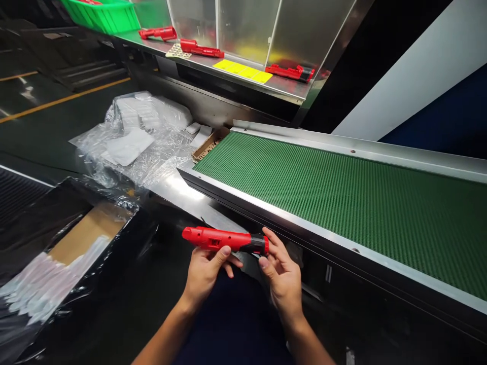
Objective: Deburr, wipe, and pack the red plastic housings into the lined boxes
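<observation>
I hold a red plastic tool (220, 238) with a black end, lying level in front of me, just below the near rail of the green conveyor belt (342, 192). My left hand (207, 271) grips its red body from underneath, thumb on the side. My right hand (281, 276) touches the black end with thumb and fingertips.
A clear plastic bag of white sheets (133, 137) lies to the left of the belt. A box lined with black plastic (68, 243) holds white packets at lower left. On the far metal shelf lie three red tools (201, 49), yellow labels (243, 71) and a green bin (102, 14).
</observation>
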`<state>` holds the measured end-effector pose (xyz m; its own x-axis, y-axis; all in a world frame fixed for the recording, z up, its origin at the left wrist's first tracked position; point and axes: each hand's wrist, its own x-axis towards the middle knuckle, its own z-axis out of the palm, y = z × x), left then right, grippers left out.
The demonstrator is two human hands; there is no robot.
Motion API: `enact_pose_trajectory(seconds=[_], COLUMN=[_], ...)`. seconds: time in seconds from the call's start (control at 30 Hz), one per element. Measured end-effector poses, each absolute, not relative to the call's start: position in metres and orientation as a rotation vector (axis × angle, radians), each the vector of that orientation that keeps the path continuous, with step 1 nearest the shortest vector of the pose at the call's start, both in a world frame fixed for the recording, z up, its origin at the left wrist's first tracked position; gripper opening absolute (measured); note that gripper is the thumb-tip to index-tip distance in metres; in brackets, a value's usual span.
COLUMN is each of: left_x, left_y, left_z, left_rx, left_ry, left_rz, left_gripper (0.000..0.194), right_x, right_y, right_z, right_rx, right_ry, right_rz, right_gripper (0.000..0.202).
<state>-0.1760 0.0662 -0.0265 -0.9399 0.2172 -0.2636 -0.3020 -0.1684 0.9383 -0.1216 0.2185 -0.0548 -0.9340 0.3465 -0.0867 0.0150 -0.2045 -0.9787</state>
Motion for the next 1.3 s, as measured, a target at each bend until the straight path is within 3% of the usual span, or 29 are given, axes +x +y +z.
enact_pose_trajectory(seconds=[0.27,0.5,0.83,1.07,1.3], left_x=[-0.169,-0.184,-0.28,-0.334,-0.369], left_y=[0.05,0.02,-0.114,-0.197,-0.212], left_z=[-0.017,-0.026,-0.062,-0.062,-0.052], left_rx=[-0.078,-0.143,-0.347,-0.407,-0.486], left_ry=[1.865,2.075,2.247,2.593,1.898], left_rz=[2.035,2.014,2.005,1.832,2.324], left_gripper=[0.05,0.036,0.049,0.046,0.05], right_x=[-0.128,-0.156,-0.278,-0.342,-0.359], right_y=[0.213,0.18,0.026,-0.06,-0.056], right_z=[-0.056,-0.071,-0.079,-0.078,-0.072], right_rx=[-0.348,-0.45,-0.611,-0.586,-0.516], right_ry=[-1.893,-1.839,-1.815,-1.935,-1.824], right_rz=[2.457,2.505,2.464,2.415,2.625], right_gripper=[0.027,0.031,0.028,0.027,0.032])
